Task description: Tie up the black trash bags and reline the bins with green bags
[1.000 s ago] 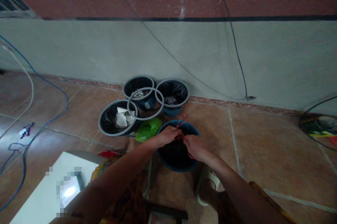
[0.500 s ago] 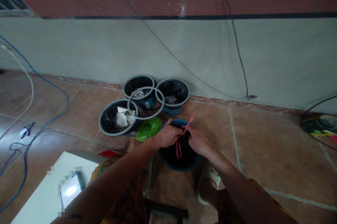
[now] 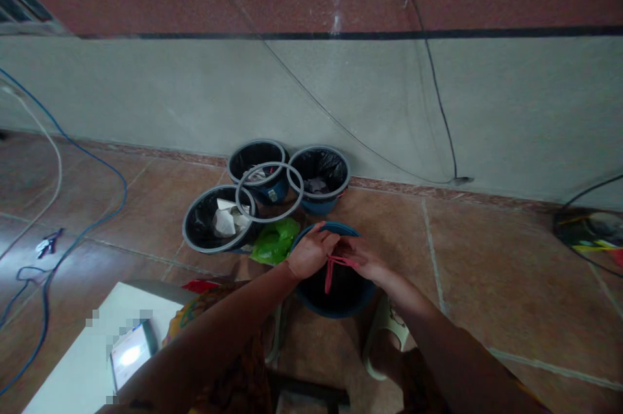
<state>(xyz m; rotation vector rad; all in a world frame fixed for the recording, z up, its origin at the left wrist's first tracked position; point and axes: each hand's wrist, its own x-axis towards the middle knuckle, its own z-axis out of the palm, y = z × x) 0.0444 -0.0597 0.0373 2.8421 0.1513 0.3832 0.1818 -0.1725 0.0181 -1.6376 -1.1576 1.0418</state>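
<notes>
Since half a second ago, the pink strap (image 3: 328, 278) has dropped: the loop that stuck up above the hands is down, and one strand now crosses between them while a loop hangs below. The strap is at the centre of the frame, low, over the dark opening of a blue bucket (image 3: 335, 312). The left hand (image 3: 312, 254) has its fingers bunched inward beside the strap; its fingertips are hidden, so I cannot tell whether they pinch it. The right hand (image 3: 364, 257) curls in from the other side and touches the crossing strand, its grip unclear too. A green plastic bag (image 3: 275, 242) lies just left of the bucket. Beyond it, left of centre, stand three lined bins (image 3: 318, 206), with a loose grey ring (image 3: 267, 220) lying across their rims. At lower left, a lit device (image 3: 130, 359) rests on a white surface (image 3: 68, 368); keys (image 3: 47, 244) lie on the floor above it.
</notes>
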